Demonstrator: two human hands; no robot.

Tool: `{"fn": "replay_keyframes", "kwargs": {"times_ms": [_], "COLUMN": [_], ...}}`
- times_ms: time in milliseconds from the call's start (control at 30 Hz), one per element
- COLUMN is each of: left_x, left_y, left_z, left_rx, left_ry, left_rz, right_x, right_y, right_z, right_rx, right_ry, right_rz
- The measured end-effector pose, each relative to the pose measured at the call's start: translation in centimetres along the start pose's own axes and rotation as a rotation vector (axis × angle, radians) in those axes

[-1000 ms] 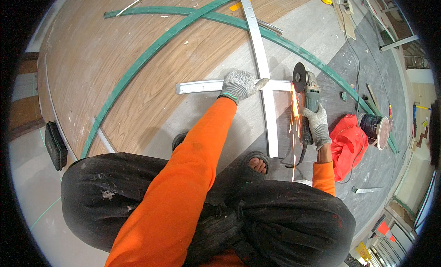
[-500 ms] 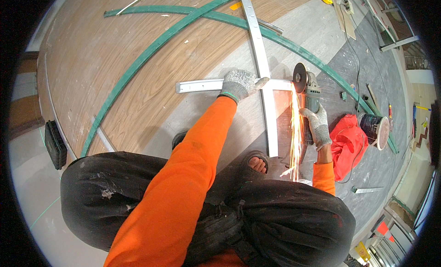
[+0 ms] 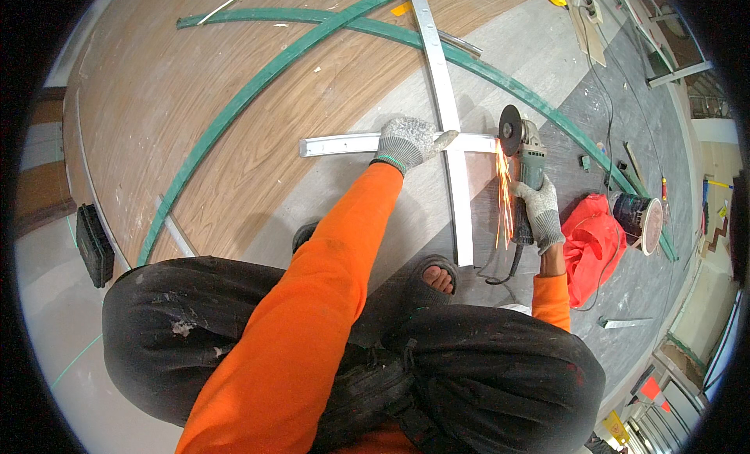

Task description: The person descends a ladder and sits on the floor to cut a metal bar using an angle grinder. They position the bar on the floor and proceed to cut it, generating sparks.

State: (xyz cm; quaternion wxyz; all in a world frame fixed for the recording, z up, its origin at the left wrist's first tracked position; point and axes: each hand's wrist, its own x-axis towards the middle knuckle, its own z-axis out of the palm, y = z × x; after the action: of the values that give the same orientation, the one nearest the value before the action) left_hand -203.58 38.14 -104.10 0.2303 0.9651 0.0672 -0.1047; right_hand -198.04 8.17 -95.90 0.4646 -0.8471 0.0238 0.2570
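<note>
My gloved left hand (image 3: 408,143) grips a short white metal profile (image 3: 340,145), its thumb reaching to where this piece crosses a longer white metal strip (image 3: 461,196). An angle grinder (image 3: 533,161) with a dark disc (image 3: 509,131) is held in my right hand (image 3: 541,212), also gloved, with the fingers around its body. The disc meets the right end of the short profile. Orange sparks (image 3: 504,196) stream from there down toward my legs.
Two long green strips (image 3: 234,94) cross on the floor beyond. Right of the grinder lie a red cloth (image 3: 590,247) and a round bucket (image 3: 642,223) on its side. My sandalled foot (image 3: 437,279) is close to the sparks. A cable (image 3: 611,114) runs along the right.
The spark stream has become thinner and shorter, and the grinder's cord now shows below it. The grinder has shifted very slightly; my left hand stays in place.
</note>
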Motion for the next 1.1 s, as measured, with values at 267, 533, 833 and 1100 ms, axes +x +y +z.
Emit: {"fn": "replay_keyframes", "kwargs": {"times_ms": [267, 533, 833, 1100], "left_x": [0.4, 0.6, 0.6, 0.5], "left_y": [-0.4, -0.4, -0.3, -0.1], "left_z": [1.0, 1.0, 0.7, 0.5], "left_rx": [0.059, 0.038, 0.024, 0.023], "left_ry": [0.021, -0.027, -0.06, -0.046], "left_rz": [0.0, -0.027, -0.023, -0.047], "right_x": [0.2, 0.1, -0.1, 0.1], "right_y": [0.3, 0.1, -0.8, -0.4], "right_z": [-0.1, -0.2, 0.0, -0.1], "right_rx": [-0.039, -0.008, -0.044, -0.046], "right_ry": [-0.001, -0.02, -0.011, -0.009], "right_rz": [-0.025, 0.006, 0.013, 0.013]}}
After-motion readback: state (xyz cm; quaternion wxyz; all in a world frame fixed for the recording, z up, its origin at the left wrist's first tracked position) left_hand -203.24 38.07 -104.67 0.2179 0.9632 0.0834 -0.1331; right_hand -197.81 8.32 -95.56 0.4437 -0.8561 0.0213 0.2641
